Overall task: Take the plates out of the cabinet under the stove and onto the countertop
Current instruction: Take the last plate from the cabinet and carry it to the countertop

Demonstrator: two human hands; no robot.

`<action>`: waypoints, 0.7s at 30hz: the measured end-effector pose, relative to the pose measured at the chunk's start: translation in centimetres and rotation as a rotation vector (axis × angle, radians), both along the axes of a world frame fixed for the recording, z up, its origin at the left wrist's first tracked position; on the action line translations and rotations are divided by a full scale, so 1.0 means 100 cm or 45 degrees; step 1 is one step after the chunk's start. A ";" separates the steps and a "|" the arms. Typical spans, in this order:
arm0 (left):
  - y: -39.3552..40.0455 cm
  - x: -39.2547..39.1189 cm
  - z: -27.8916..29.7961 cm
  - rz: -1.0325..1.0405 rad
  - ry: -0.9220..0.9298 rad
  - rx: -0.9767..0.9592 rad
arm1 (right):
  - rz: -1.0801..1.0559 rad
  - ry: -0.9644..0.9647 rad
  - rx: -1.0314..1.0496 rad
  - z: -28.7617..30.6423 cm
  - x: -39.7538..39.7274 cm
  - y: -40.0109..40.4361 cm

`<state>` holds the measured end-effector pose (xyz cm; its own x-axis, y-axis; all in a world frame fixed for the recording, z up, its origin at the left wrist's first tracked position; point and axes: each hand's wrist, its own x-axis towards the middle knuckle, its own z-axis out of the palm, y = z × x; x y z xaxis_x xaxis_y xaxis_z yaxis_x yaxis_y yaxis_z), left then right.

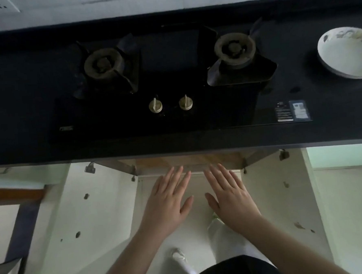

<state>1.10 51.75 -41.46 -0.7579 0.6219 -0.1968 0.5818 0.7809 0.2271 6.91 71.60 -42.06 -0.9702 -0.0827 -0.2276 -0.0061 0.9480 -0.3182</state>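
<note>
While both cabinet doors (pixel 81 217) hang open under the stove (pixel 168 78), I see my left hand (pixel 169 201) and right hand (pixel 228 195) flat, fingers wide, empty; one plate (pixel 344 52) sits on the bench (pixel 333 106), far right.

Countertop (pixel 28 146) black; stove (pixel 172 78) glossy black, set into the countertop, its two knobs (pixel 155 105) pale cream; plate (pixel 345 52) right of the stove white with a faint floral rim pattern; cabinet doors (pixel 91 216) below the stove off-white.
</note>
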 end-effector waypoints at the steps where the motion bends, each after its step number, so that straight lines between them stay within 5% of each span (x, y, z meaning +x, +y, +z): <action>1: 0.000 0.001 -0.013 -0.008 -0.008 -0.018 | -0.003 -0.007 -0.002 -0.011 -0.002 -0.003; 13: 0.002 -0.051 -0.214 0.097 -0.059 -0.155 | -0.095 -0.051 0.040 -0.193 -0.046 -0.003; 21: 0.034 -0.096 -0.346 0.051 0.027 -0.001 | -0.067 0.009 0.180 -0.322 -0.100 0.022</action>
<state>-8.46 55.13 -76.02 -0.7860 0.5910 -0.1811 0.5549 0.8037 0.2148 -3.13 73.77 -74.28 -0.9741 0.0003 -0.2263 0.0426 0.9824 -0.1820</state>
